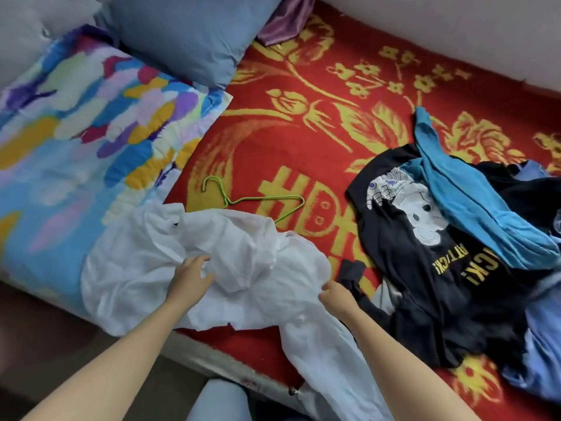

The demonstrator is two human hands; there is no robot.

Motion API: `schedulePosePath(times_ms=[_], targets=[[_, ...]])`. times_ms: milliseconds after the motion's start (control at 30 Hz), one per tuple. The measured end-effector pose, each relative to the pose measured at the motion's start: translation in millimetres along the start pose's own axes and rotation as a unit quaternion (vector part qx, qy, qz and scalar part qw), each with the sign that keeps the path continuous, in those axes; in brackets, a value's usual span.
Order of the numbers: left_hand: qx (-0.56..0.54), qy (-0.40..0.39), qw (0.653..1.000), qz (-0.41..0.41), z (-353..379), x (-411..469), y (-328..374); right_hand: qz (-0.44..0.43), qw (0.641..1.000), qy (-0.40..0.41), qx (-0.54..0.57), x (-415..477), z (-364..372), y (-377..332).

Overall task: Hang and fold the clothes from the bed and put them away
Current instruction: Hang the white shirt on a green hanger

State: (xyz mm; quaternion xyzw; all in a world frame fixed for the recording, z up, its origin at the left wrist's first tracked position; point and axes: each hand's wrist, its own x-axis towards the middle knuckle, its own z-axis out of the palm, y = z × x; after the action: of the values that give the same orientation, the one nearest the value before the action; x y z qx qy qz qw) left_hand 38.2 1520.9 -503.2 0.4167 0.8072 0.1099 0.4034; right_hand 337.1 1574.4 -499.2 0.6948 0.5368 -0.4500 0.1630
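A crumpled white shirt [145,268] lies across the near edge of the bed, one part hanging down over the side. My left hand [191,273] hovers over its middle with fingers relaxed and spread. My right hand [335,294] pinches the shirt's right edge. A green wire hanger [258,199] lies on the bed just behind the shirt, partly covered by it. To the right sits a pile of clothes: a black printed T-shirt [425,256], a bright blue garment [461,202] draped over it, and pale blue clothes [543,354] at the far right.
The bed has a red and yellow floral blanket [303,123]. A multicoloured quilt [76,132] and a blue-grey pillow [188,34] lie at the left and back, with purple cloth [285,22] behind. A wall runs along the far side.
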Motion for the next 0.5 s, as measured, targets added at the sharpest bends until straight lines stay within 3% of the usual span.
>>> schedulePosePath(times_ms=[133,267,400,500], targets=[[0.173,-0.043,0.982,0.056,24,29,13,0.015,0.999,0.049,0.001,27,6,-14],[0.253,-0.084,0.959,0.093,58,53,19,0.051,0.995,0.088,0.014,53,18,-18],[0.304,-0.106,0.937,0.139,84,75,21,0.024,0.983,0.137,0.118,71,29,-10],[0.302,-0.141,0.930,0.154,92,91,14,0.011,0.963,0.099,0.249,71,39,-2]])
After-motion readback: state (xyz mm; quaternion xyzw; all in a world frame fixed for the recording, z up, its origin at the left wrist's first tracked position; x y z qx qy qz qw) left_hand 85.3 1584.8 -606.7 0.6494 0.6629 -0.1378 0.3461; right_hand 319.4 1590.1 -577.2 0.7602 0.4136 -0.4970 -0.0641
